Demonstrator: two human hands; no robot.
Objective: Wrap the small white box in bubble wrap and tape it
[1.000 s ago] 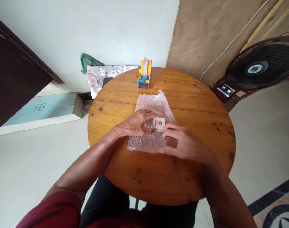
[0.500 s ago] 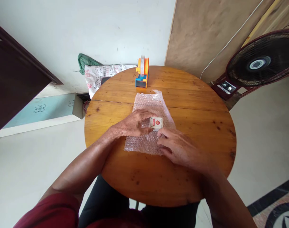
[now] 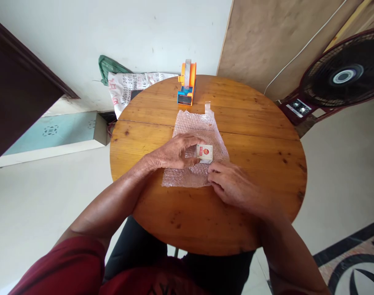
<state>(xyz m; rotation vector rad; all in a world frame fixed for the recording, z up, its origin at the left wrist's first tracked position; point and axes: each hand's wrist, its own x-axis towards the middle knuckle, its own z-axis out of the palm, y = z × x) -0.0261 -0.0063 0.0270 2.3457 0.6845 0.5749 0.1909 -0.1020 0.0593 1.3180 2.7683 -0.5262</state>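
A small white box [image 3: 204,152] with a red round mark on top sits on a sheet of bubble wrap [image 3: 187,178]. My left hand [image 3: 176,151] reaches in from the left, its thumb at the box's near corner and its fingers along the far side, gripping it. Just right of the box, my right hand [image 3: 231,183] has curled fingers pressed at the wrap's right edge. They seem to pinch the film, though the fingertips are partly hidden.
An orange and blue tape dispenser [image 3: 188,82] stands at the far side of the round wooden table [image 3: 260,143]. Behind the table's left edge lies a printed white sack [image 3: 122,92]. A dark red fan [image 3: 343,76] is on the right.
My right fingers have curled closer together and moved slightly away from the box to the wrap's edge. The strip at the wrap's far edge now stands straighter. The whole view has shifted slightly.
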